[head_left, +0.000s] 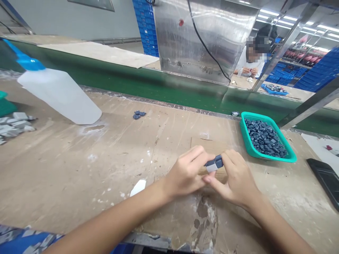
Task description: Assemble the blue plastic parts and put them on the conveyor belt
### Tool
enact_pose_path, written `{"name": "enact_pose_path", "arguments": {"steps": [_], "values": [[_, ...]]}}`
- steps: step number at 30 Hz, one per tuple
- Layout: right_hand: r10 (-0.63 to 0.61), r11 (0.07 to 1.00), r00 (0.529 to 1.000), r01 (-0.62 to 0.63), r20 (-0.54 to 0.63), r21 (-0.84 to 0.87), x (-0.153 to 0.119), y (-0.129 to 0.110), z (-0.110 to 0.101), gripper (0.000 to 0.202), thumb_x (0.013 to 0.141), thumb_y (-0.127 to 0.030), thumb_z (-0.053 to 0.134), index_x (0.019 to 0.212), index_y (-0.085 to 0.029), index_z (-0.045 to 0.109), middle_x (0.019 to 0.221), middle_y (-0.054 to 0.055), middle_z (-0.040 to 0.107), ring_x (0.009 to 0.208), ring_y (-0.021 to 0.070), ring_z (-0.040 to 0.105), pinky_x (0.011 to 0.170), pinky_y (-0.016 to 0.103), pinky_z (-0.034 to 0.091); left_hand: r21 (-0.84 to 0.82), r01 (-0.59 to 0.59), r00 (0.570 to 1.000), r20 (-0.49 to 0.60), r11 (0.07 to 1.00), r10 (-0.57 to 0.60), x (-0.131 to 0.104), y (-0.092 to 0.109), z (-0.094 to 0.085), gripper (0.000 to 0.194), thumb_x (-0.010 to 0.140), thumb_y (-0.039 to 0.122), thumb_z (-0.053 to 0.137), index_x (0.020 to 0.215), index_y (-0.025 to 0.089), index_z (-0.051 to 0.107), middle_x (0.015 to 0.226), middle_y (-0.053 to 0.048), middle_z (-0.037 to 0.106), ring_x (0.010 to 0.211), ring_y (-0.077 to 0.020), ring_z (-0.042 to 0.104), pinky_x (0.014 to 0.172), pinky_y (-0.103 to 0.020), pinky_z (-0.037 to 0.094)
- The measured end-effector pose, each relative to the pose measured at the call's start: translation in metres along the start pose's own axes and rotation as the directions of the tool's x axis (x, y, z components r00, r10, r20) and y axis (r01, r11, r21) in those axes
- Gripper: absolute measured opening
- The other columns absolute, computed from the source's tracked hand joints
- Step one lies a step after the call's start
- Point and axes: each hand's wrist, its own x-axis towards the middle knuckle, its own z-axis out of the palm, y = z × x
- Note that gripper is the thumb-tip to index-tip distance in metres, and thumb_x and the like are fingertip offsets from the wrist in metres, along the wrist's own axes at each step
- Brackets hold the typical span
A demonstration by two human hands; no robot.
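Note:
A small part (214, 164), dark blue on top and light grey below, is held between both hands above the brown work surface (119, 151). My left hand (187, 171) grips its left end with bent fingers. On the other side, my right hand (235, 176) pinches the dark right end, its thumb low near the left hand's fingertips. Right of the hands sits a green basket (293, 155) full of dark blue pieces (265, 137). A few similar dark pieces (139, 114) lie farther back on the surface.
A white bottle with a blue spout (60, 93) stands tilted in view at the left, near grey pieces (17, 125). A black device (324, 180) lies at the right edge. Across a green strip (119, 88), a person (251, 63) sits by a blue tray (284, 93).

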Motion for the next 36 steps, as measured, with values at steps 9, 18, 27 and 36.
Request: {"name": "enact_pose_path", "arguments": {"steps": [9, 18, 27, 36], "values": [[0.12, 0.993, 0.992, -0.12, 0.04, -0.002, -0.004, -0.018, 0.002, 0.02, 0.08, -0.034, 0.038, 0.064, -0.021, 0.035, 0.058, 0.001, 0.046, 0.05, 0.0145, 0.042, 0.048, 0.026, 0.027, 0.269, -0.258, 0.963, -0.01, 0.928, 0.271, 0.0, 0.008, -0.001, 0.008, 0.08, 0.012, 0.047, 0.084, 0.013, 0.054, 0.065, -0.004, 0.055, 0.059, -0.013, 0.049, 0.052, -0.025, 0.044], [0.054, 0.965, 0.997, -0.037, 0.057, -0.259, -0.013, -0.025, -0.002, 0.031, 0.089, -0.039, 0.027, 0.065, -0.021, 0.037, 0.054, 0.003, 0.05, 0.044, 0.0171, 0.047, 0.045, 0.027, 0.024, 0.256, -0.318, 0.946, 0.015, 0.913, 0.325, -0.007, 0.01, 0.004, 0.004, 0.082, 0.014, 0.048, 0.08, 0.015, 0.052, 0.067, -0.005, 0.055, 0.064, -0.0149, 0.054, 0.057, -0.028, 0.048], [0.123, 0.953, 0.992, -0.112, 0.02, -0.28, -0.013, -0.02, -0.003, 0.03, 0.084, -0.037, 0.03, 0.062, -0.019, 0.04, 0.053, 0.003, 0.049, 0.047, 0.0162, 0.047, 0.048, 0.027, 0.025, 0.184, -0.253, 0.968, 0.052, 0.95, 0.247, -0.002, 0.011, 0.006, 0.014, 0.079, 0.011, 0.048, 0.092, 0.006, 0.051, 0.071, -0.006, 0.053, 0.064, -0.0138, 0.047, 0.056, -0.025, 0.046], [0.25, 0.955, 0.943, -0.204, 0.22, -0.214, -0.007, -0.009, -0.016, 0.039, 0.085, -0.046, 0.033, 0.064, -0.018, 0.049, 0.056, 0.004, 0.055, 0.05, 0.016, 0.05, 0.047, 0.026, 0.025, 0.108, -0.096, 0.986, 0.146, 0.989, 0.08, -0.002, 0.011, 0.007, 0.013, 0.082, 0.02, 0.049, 0.087, 0.011, 0.055, 0.071, -0.004, 0.052, 0.065, -0.0133, 0.049, 0.058, -0.023, 0.044]]}}
